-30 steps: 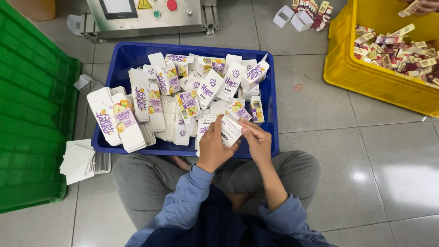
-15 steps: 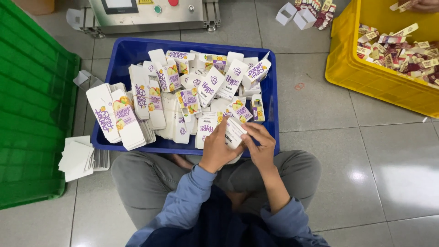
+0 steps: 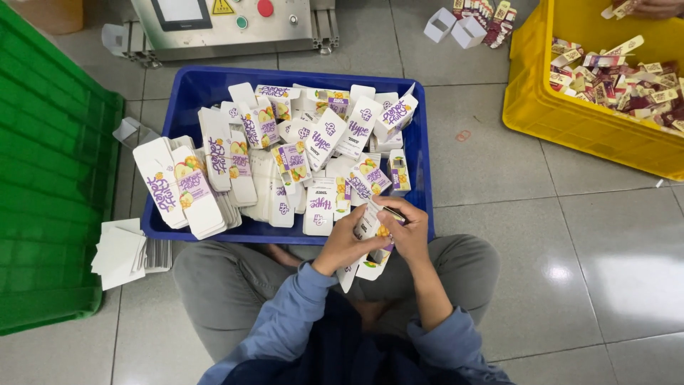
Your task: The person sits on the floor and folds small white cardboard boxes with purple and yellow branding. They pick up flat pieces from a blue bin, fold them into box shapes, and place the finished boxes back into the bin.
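I sit cross-legged on the floor behind a blue crate (image 3: pixel 178 93) filled with several flat white cartons printed in purple and yellow (image 3: pixel 313 153). Both hands meet over my lap at the crate's near rim. My left hand (image 3: pixel 345 242) and my right hand (image 3: pixel 406 232) together hold one small white and purple carton (image 3: pixel 370 221), part-folded, with a flap hanging below toward my knees. A stack of flat cartons (image 3: pixel 182 189) leans over the crate's left rim.
A green crate (image 3: pixel 50 178) fills the left side. A yellow crate (image 3: pixel 570 114) with red and cream packets sits at the right, another person's hand (image 3: pixel 652 7) over it. A grey machine (image 3: pixel 228 25) stands behind. White card blanks (image 3: pixel 121 253) lie on the floor.
My hands have drawn slightly back toward my lap with the carton, and the carton has been turned and folded further between my fingers.
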